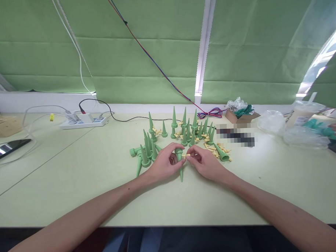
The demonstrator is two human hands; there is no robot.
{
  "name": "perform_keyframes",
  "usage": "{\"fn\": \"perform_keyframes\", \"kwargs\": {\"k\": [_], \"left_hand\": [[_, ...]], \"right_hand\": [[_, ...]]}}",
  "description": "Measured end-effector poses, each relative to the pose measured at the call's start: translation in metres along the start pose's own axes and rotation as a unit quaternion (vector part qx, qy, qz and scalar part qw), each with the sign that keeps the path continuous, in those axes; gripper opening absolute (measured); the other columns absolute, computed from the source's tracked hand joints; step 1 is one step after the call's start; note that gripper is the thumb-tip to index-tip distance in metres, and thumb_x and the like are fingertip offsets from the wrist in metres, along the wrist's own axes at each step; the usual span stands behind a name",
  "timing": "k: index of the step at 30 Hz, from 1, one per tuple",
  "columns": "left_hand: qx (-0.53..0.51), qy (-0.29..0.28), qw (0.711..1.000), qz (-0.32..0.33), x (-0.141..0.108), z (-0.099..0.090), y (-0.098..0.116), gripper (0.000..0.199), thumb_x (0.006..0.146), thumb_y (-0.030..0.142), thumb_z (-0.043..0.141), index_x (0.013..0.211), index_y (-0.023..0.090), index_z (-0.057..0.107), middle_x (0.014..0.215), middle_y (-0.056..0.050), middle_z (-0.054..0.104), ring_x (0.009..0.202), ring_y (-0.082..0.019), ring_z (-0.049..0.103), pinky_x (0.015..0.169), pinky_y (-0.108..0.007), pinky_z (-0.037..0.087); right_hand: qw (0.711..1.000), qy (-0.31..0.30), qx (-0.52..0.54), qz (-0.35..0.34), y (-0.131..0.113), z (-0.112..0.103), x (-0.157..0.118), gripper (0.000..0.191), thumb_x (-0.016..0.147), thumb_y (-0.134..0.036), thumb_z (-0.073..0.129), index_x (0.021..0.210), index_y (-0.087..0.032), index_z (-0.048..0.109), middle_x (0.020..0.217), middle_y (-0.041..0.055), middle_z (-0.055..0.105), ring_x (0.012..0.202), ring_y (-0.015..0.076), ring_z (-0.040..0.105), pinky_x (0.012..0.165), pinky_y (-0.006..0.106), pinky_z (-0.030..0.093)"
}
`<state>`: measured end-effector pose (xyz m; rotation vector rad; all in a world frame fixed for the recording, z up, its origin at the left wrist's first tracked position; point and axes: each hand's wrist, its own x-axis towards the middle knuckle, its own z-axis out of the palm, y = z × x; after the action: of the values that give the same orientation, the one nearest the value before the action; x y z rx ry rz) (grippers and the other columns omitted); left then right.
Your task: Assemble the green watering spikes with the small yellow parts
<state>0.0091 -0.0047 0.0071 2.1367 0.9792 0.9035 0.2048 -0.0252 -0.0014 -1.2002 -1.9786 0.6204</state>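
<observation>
My left hand [167, 162] grips a green cone [181, 170] whose tip points down toward the table's front edge. In my right hand [203, 162], thumb and forefinger pinch a small yellow piece [187, 155] against the side of that cone, just below its wide cap. Behind both hands several green cones [174, 118] stand upright, some on other green parts. Small yellow pieces [211, 149] lie among them and to the right, beside a green cone lying on its side [222, 153]. More green cones [145, 158] are left of my left hand.
A white power strip [85, 122] with cables is at the back left, and a dark tablet [10, 148] at the far left. A cardboard box [241, 118], plastic bags [271, 121] and a drink cup [300, 114] stand at the back right of the table [104, 201].
</observation>
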Motion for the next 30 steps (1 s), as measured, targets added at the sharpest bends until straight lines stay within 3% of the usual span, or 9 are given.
{"fn": "perform_keyframes", "kwargs": {"k": [18, 21, 26, 30], "left_hand": [[0.009, -0.006, 1.0, 0.021, 0.0004, -0.0008, 0.0001, 0.028, 0.085, 0.028, 0.061, 0.111, 0.02, 0.055, 0.084, 0.0, 0.059, 0.06, -0.009, 0.054, 0.055, -0.022, 0.048], [0.012, -0.001, 1.0, 0.016, 0.0007, -0.0007, 0.0002, 0.028, 0.086, 0.029, 0.061, 0.112, 0.02, 0.055, 0.082, 0.0, 0.059, 0.06, -0.01, 0.054, 0.055, -0.022, 0.047], [0.006, 0.013, 1.0, 0.01, 0.0006, 0.0003, -0.0011, 0.03, 0.086, 0.032, 0.061, 0.113, 0.019, 0.054, 0.086, -0.001, 0.06, 0.059, -0.009, 0.053, 0.053, -0.022, 0.046], [0.005, 0.011, 1.0, 0.007, 0.0004, 0.0003, -0.0017, 0.03, 0.086, 0.032, 0.061, 0.113, 0.02, 0.054, 0.086, -0.001, 0.06, 0.059, -0.009, 0.053, 0.053, -0.021, 0.046]], "right_hand": [[1.0, -0.013, -0.019, -0.001, 0.002, 0.0016, 0.0016, 0.044, 0.102, -0.038, 0.035, 0.063, -0.02, 0.043, 0.055, -0.0028, 0.053, 0.051, 0.0125, 0.046, 0.059, 0.027, 0.034], [1.0, -0.004, -0.024, 0.006, 0.0003, 0.0009, 0.0017, 0.038, 0.101, -0.038, 0.038, 0.069, -0.02, 0.048, 0.057, -0.0027, 0.055, 0.053, 0.0132, 0.047, 0.058, 0.027, 0.034], [1.0, 0.006, -0.015, 0.011, -0.0005, 0.0003, 0.0009, 0.017, 0.095, -0.038, 0.05, 0.095, -0.022, 0.056, 0.066, -0.003, 0.058, 0.058, 0.0143, 0.051, 0.056, 0.027, 0.034], [1.0, 0.0, -0.014, 0.002, 0.0005, 0.0005, 0.0009, 0.015, 0.095, -0.035, 0.05, 0.095, -0.022, 0.055, 0.065, -0.0032, 0.057, 0.058, 0.0143, 0.051, 0.056, 0.027, 0.034]]}}
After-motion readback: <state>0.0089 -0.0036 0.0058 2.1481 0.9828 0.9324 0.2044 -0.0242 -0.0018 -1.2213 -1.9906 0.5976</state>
